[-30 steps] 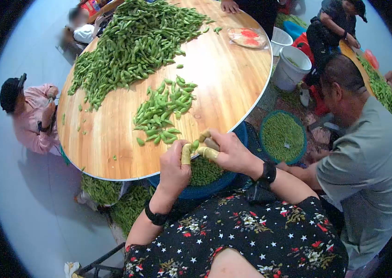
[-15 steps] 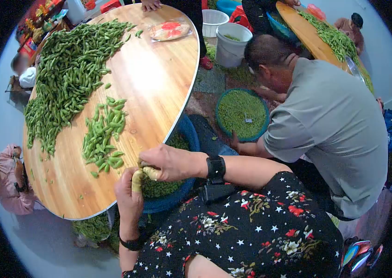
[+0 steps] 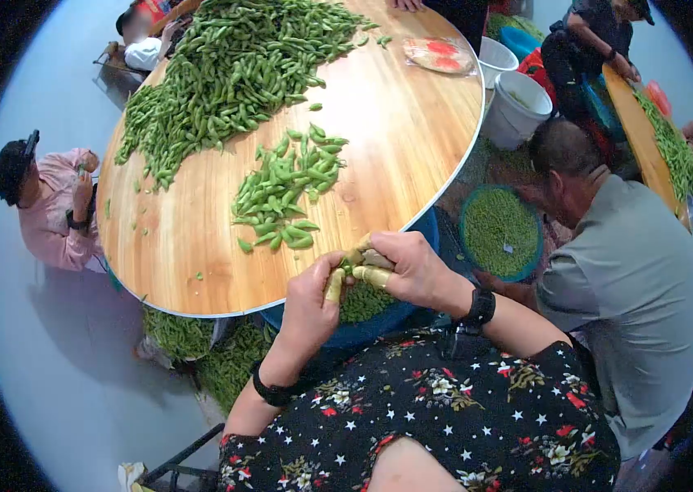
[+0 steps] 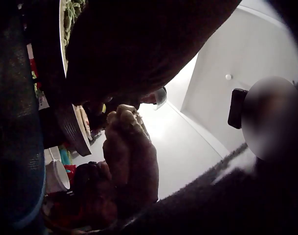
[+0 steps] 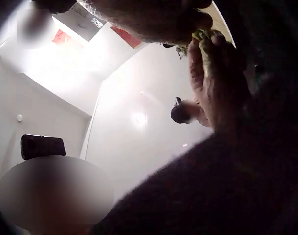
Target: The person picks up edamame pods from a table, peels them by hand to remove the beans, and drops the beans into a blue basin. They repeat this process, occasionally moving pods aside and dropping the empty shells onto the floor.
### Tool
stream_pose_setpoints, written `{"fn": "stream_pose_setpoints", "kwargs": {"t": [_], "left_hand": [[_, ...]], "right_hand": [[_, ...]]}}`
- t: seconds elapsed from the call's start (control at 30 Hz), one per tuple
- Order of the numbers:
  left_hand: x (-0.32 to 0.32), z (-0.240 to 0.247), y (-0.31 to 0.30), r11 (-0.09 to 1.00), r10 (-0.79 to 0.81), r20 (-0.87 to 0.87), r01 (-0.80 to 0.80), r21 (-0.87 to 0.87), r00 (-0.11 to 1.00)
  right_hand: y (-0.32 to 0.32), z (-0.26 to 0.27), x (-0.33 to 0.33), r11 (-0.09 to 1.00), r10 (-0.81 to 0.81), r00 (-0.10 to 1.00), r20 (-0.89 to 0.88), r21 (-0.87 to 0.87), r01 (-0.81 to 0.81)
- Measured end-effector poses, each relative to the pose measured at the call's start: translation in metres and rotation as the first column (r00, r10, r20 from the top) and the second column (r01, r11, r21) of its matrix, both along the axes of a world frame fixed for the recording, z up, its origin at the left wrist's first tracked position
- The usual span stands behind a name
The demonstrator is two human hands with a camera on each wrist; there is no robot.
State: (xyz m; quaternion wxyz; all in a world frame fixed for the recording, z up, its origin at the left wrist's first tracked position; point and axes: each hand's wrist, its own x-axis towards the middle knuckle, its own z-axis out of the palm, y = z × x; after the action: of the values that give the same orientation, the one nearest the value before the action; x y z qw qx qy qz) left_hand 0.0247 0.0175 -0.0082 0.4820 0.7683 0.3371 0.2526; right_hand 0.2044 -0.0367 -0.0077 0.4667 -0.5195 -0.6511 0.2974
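My left hand (image 3: 311, 293) and right hand (image 3: 418, 266) meet at the near edge of the round table. Between their fingertips they pinch a green edamame pod (image 3: 348, 266), mostly covered by the fingers. Yellowish wraps cover both thumbs and a right finger. Just beyond the hands lies a small heap of edamame pods (image 3: 287, 184) on the wooden tabletop (image 3: 395, 156). Beneath the hands, a blue basin (image 3: 424, 238) holds shelled green beans (image 3: 363, 302). In the right wrist view, a bit of green (image 5: 203, 34) shows between the fingertips; the left wrist view is dark.
A large pile of pods (image 3: 231, 78) covers the table's far left, with a flat plastic-wrapped packet (image 3: 438, 56) at far right. To my right, a person in a grey shirt (image 3: 633, 271) bends by a tub of beans (image 3: 500, 234). White buckets (image 3: 518, 111) stand beyond.
The head view swung to the right and then back. The hands stayed together at the table edge, and the pod between them is now more hidden by the fingers.
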Motion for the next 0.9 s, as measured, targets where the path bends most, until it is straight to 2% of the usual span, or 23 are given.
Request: {"fn": "stream_pose_setpoints", "kwargs": {"t": [0.03, 0.07, 0.13, 0.23, 0.37, 0.47, 0.53, 0.57, 0.6, 0.67, 0.7, 0.73, 0.8, 0.83, 0.9], "left_hand": [[-0.001, 0.000, 0.000, 0.980, -0.012, -0.049, 0.022, 0.196, 0.999], [-0.001, 0.001, -0.001, 0.980, -0.002, -0.044, 0.011, 0.201, 0.999], [0.000, 0.003, -0.006, 0.934, -0.032, -0.027, 0.040, 0.356, 0.999], [-0.001, 0.008, -0.009, 0.942, 0.001, -0.026, 0.008, 0.335, 1.000], [-0.005, 0.009, -0.014, 0.961, -0.001, -0.054, 0.016, 0.277, 0.999], [-0.019, 0.014, -0.020, 0.961, 0.016, -0.108, 0.014, 0.276, 0.994], [-0.041, 0.026, -0.022, 0.960, 0.034, -0.138, 0.006, 0.279, 0.990], [-0.057, 0.036, -0.021, 0.961, 0.075, -0.315, 0.016, 0.275, 0.946], [-0.070, 0.046, -0.017, 0.962, 0.112, -0.480, 0.026, 0.272, 0.870], [-0.090, 0.061, -0.007, 0.938, 0.156, -0.617, 0.080, 0.337, 0.772], [-0.092, 0.066, 0.001, 0.923, 0.197, -0.648, 0.083, 0.375, 0.736], [-0.085, 0.075, 0.009, 0.914, 0.226, -0.641, 0.069, 0.400, 0.733], [-0.060, 0.080, 0.039, 0.844, 0.217, -0.532, 0.117, 0.524, 0.818], [-0.047, 0.079, 0.059, 0.836, 0.185, -0.535, 0.154, 0.527, 0.825], [-0.015, 0.066, 0.114, 0.775, 0.136, -0.523, 0.238, 0.585, 0.842]], "right_hand": [[0.000, 0.003, -0.002, 1.000, -0.021, 0.999, 0.025, -0.016, 0.022], [0.001, 0.003, -0.003, 1.000, -0.011, 0.999, 0.030, -0.012, 0.011], [0.003, 0.001, -0.006, 0.997, -0.063, 0.989, 0.135, 0.047, 0.057], [0.004, -0.002, -0.016, 0.988, -0.134, 0.981, 0.139, 0.091, 0.122], [0.008, -0.001, -0.018, 0.988, -0.142, 0.985, 0.102, 0.081, 0.134], [0.008, -0.007, -0.018, 0.995, -0.073, 0.993, 0.094, 0.073, 0.066], [0.006, -0.009, -0.011, 0.995, 0.099, 0.978, 0.181, 0.003, -0.102], [0.003, -0.006, -0.007, 0.985, 0.170, 0.963, 0.210, -0.044, -0.164], [0.002, -0.006, -0.003, 0.986, 0.168, 0.964, 0.208, -0.040, -0.163], [-0.003, -0.008, 0.005, 0.955, 0.295, 0.940, 0.173, -0.055, -0.290], [-0.003, -0.012, 0.008, 0.950, 0.313, 0.921, 0.234, -0.068, -0.306], [-0.003, -0.011, 0.009, 0.949, 0.314, 0.921, 0.232, -0.066, -0.307], [-0.002, -0.007, 0.010, 0.936, 0.342, 0.895, 0.285, -0.185, -0.299], [-0.002, -0.006, 0.010, 0.938, 0.338, 0.896, 0.288, -0.179, -0.296], [-0.001, -0.003, 0.006, 0.950, 0.264, 0.946, 0.186, -0.222, -0.221]]}}
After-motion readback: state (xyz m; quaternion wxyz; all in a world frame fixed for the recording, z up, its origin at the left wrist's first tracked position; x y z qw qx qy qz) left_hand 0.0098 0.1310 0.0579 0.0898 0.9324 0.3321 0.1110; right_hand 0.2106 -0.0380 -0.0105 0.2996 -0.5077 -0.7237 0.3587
